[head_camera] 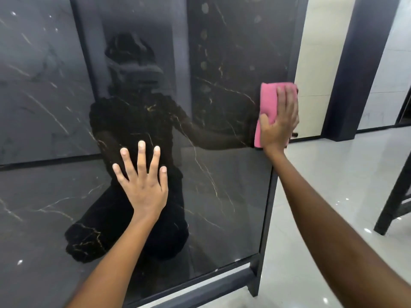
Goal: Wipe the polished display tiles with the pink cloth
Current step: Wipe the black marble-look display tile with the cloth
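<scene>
Tiles first: dark polished display tile (222, 185) with gold veining stands upright in a dark metal frame (265, 218), glossy enough to mirror the kneeling person. Far left, a neighbouring grey panel (40, 85) shows in the gloss, can't tell if real or reflection. Left hand (142, 185) lies flat on the lower middle of the tile, fingers spread and straight, grip released, just bracing. Upper middle has a column of round smudges (203, 34), not wiped yet by the look of it. Right hand (280, 121) presses the pink cloth (268, 98) against the tile's right edge, thumb hooked over the cloth's side, fingers flat on top; grip is on the cloth. Cloth looks soft, light, folded into a pad, best held by palm pressure with thumb pinning an edge. Tile likely heavy, rigid, slippery, chip-prone at edges. Light glossy floor (322, 196) on the right.
</scene>
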The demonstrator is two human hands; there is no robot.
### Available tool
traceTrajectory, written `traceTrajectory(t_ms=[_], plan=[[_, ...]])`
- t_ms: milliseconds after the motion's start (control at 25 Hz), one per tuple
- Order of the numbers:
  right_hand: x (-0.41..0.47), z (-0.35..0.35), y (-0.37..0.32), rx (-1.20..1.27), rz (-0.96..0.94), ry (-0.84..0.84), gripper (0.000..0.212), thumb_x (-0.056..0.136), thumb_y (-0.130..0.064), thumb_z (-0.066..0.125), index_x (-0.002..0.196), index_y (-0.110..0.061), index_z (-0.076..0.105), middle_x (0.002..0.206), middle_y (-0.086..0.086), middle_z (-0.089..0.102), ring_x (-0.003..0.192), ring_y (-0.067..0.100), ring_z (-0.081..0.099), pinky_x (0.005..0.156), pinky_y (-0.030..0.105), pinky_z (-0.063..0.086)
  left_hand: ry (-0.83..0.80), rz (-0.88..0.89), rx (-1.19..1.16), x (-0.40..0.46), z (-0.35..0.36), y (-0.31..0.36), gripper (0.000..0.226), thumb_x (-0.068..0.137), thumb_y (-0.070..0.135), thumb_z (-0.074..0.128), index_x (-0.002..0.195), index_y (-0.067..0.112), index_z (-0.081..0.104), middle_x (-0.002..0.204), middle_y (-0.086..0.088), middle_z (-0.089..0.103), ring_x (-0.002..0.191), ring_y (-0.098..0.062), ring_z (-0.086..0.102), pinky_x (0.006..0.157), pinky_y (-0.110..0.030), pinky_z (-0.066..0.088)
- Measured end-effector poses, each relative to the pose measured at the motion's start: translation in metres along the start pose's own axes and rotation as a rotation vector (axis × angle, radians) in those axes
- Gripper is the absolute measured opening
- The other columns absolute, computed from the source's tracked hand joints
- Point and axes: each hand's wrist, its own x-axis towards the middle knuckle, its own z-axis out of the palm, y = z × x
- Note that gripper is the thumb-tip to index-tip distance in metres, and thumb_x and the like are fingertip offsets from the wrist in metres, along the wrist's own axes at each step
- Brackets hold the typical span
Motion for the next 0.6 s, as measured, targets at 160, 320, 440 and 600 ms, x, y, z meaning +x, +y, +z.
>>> traceTrajectory(t_ms=[160, 320, 440, 600], plan=[[-0.164, -0.008, 0.034, -0.059, 0.153, -0.219, 0.077, 0.084, -0.035, 0.044, 0.152, -0.025, 0.012, 0.161, 0.004, 0.011, 0.147, 0.025, 0.013, 0.112, 0.055, 0.027, 0.025, 0.017, 0.003, 0.003, 0.004, -0.001, 0.050, 0.106, 0.035, 0.030, 0.153, 0.028, 0.019, 0.160, -0.004, 0.011, 0.149, -0.034, -0.002, 0.118, -0.052, -0.006], [-0.254, -0.039, 0.047, -0.108, -0.047, -0.551, 0.074, 0.094, -0.051, 0.034, 0.151, -0.037, -0.011, 0.160, -0.013, -0.013, 0.148, 0.018, -0.005, 0.109, 0.063, 0.028, 0.008, 0.014, 0.000, 0.004, 0.001, 0.002, 0.050, 0.105, 0.034, 0.033, 0.153, 0.027, 0.020, 0.159, -0.005, 0.013, 0.144, -0.039, 0.007, 0.118, -0.050, -0.008], [-0.152, -0.021, 0.019, -0.069, -0.142, -0.391, 0.072, 0.090, -0.029, 0.049, 0.153, -0.023, 0.012, 0.161, 0.005, 0.009, 0.148, 0.028, 0.004, 0.113, 0.060, 0.022, -0.040, -0.001, -0.085, 0.006, -0.009, 0.003, 0.048, 0.104, 0.030, 0.034, 0.151, 0.025, 0.027, 0.160, -0.005, 0.014, 0.146, -0.037, 0.006, 0.118, -0.048, -0.008], [-0.107, 0.023, -0.055, 0.034, -0.103, -0.107, 0.081, 0.082, -0.022, 0.054, 0.153, -0.024, 0.014, 0.161, 0.000, 0.008, 0.147, 0.034, 0.008, 0.117, 0.052, 0.014, -0.124, -0.039, -0.183, -0.043, -0.023, -0.029, 0.051, 0.099, 0.026, 0.040, 0.148, 0.018, 0.034, 0.161, -0.004, 0.017, 0.150, -0.021, -0.003, 0.120, -0.044, -0.005]])
